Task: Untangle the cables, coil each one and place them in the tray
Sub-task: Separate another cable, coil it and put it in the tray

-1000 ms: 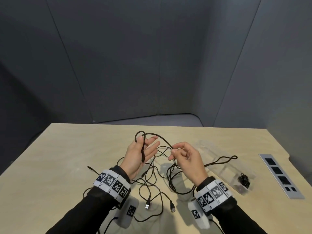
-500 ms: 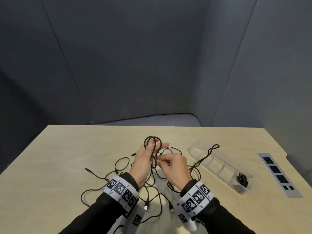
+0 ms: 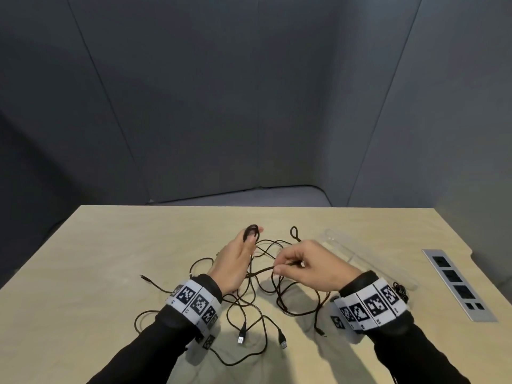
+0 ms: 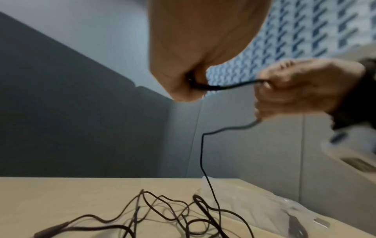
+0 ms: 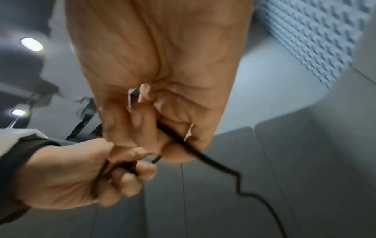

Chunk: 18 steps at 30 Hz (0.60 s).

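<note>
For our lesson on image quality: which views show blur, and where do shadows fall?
Head view: sharp; the cables cast soft shadows on the table. Left wrist view: right hand blurred, tray soft. Right wrist view: left hand slightly blurred.

The left hand [image 3: 235, 261] shows only its back in the head view — its palm and most of the coil [image 3: 251, 232] it grips are hidden. The right hand [image 3: 310, 266] and wristband cover the near end of the clear tray [image 3: 336, 239], so only a scrap of the coiled cable [image 3: 401, 291] inside peeks out. In the left wrist view the tray and the tangle [image 4: 173, 214] are smeared by blur — which strand runs where, cannot tell. Both forearms run off the bottom edge.
</note>
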{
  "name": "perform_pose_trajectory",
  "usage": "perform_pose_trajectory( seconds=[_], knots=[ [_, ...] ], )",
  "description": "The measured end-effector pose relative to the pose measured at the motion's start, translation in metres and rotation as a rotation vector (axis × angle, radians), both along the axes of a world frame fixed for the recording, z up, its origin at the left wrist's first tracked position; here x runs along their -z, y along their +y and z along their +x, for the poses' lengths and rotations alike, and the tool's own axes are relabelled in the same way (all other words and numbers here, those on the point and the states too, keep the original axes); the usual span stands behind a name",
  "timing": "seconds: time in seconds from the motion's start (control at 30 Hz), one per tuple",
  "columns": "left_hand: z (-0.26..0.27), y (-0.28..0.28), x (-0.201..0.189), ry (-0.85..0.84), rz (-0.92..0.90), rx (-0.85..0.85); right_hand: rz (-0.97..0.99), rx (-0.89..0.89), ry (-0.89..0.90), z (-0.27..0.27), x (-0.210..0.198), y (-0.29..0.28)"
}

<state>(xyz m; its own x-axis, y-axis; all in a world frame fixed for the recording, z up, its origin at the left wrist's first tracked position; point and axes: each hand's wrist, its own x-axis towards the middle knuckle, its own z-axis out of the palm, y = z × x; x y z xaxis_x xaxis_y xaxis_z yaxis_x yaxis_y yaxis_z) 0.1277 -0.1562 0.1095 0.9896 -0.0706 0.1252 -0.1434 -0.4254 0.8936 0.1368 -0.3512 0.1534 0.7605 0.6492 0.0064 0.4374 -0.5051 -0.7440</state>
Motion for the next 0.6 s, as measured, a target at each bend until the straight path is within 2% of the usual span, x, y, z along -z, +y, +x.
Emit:
perform_pose_trajectory(
  seconds=[0.17, 0.3, 0.4, 0.43, 0.6],
  knots=[
    [-0.004, -0.002, -0.005, 0.068, 0.247, 0.149, 0.14, 0.057, -0.096, 0.011, -0.001, 0.003],
    [-0.009, -0.005, -0.008, 0.249, -0.021, 0.22, 0.307, 0.164, -0.085, 0.019, 0.005, 0.009],
    [-0.008, -0.001, -0.008, 0.165, 0.008, 0.25, 0.425, 0.235, 0.038, 0.026, 0.015, 0.01],
    [-0.008, 0.0, -0.009, 0.164, -0.039, 0.242, 0.465, 0.248, 0.088, 0.027, 0.017, 0.01],
    [-0.005, 0.001, -0.011, 0.267, -0.515, 0.153, 0.591, 0.25, 0.215, 0.027, 0.026, 0.007]
  ],
)
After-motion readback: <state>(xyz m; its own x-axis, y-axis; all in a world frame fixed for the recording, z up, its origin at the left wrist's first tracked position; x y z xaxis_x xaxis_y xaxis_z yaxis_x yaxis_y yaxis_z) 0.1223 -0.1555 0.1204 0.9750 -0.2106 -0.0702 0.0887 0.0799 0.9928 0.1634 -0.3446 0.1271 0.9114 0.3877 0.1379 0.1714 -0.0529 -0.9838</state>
